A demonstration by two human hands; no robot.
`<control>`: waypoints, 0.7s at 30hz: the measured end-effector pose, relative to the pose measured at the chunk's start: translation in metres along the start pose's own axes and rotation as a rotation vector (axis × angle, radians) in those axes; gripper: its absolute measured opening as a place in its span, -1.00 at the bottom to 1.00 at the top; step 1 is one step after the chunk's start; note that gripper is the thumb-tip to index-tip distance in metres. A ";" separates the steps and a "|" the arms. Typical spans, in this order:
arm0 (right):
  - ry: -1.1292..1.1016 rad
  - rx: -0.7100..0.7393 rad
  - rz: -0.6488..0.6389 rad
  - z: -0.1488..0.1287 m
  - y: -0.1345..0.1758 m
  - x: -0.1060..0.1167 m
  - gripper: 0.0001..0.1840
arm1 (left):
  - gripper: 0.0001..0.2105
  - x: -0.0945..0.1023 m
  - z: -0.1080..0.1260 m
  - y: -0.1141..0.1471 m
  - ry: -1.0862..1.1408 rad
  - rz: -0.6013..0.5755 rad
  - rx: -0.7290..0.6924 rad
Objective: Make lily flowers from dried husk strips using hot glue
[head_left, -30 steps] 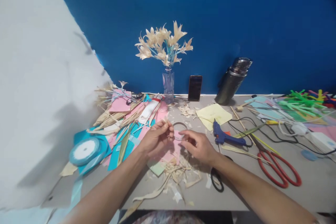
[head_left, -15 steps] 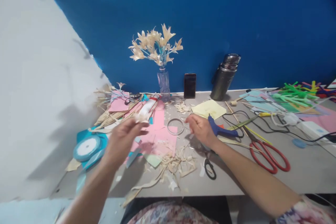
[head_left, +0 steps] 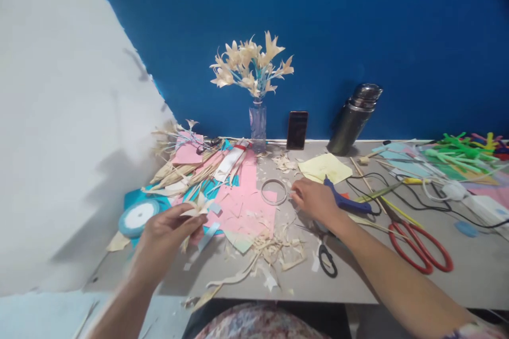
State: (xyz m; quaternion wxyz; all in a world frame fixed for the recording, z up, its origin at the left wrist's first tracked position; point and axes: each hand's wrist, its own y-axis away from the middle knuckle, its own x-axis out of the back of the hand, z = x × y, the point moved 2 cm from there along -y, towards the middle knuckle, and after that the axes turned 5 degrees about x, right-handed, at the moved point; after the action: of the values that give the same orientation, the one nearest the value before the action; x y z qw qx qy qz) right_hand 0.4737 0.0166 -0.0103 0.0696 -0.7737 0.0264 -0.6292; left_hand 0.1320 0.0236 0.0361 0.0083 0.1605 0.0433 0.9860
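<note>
Between the thumb and fingers of my left hand (head_left: 165,233) is a cream-coloured craft flower (head_left: 198,205) with pointed petals. It is held over the left side of the pink paper (head_left: 254,202). My right hand (head_left: 316,200) is low over the table with its fingers curled; what is in them, if anything, is hidden. Just left of those fingertips lies a thin ring-shaped roll (head_left: 273,203). A blue glue gun (head_left: 347,203) rests right beside the right hand. Under the right wrist are scissors whose black handle (head_left: 334,270) sticks out. Pale shavings (head_left: 274,246) lie between the hands.
Cream flowers (head_left: 248,61) stand in a clear bottle (head_left: 258,124) by the blue wall, near a phone (head_left: 297,130) and a thermos (head_left: 352,122). Red-handled scissors (head_left: 413,241) and cords lie right. A blue ribbon spool (head_left: 137,218) and dried strips (head_left: 170,169) lie left.
My left hand has moved lower and left, and the flower in it now shows clearly. The right hand keeps its place beside the ring-shaped roll. The whole view has shifted slightly.
</note>
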 end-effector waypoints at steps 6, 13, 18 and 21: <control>0.061 -0.019 -0.124 -0.006 -0.002 -0.018 -0.79 | -0.84 -0.070 0.037 -0.029 -0.016 -0.424 -0.102; 0.075 -0.042 -0.150 -0.006 -0.003 -0.016 -0.77 | -0.87 -0.143 0.008 -0.054 -0.096 -0.726 -0.156; 0.074 -0.078 -0.158 -0.007 -0.005 -0.017 -0.75 | -0.80 -0.147 -0.011 -0.055 0.139 -0.726 0.015; 0.046 -0.095 -0.155 -0.003 -0.007 -0.021 -0.75 | -0.80 -0.145 -0.012 -0.054 0.297 -0.680 0.082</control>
State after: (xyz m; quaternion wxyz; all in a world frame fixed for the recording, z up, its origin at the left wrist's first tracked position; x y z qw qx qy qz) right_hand 0.4663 0.0257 -0.0290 -0.0166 -0.7611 -0.0020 -0.6485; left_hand 0.2656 0.0724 -0.0255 0.3228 -0.0074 0.1342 0.9369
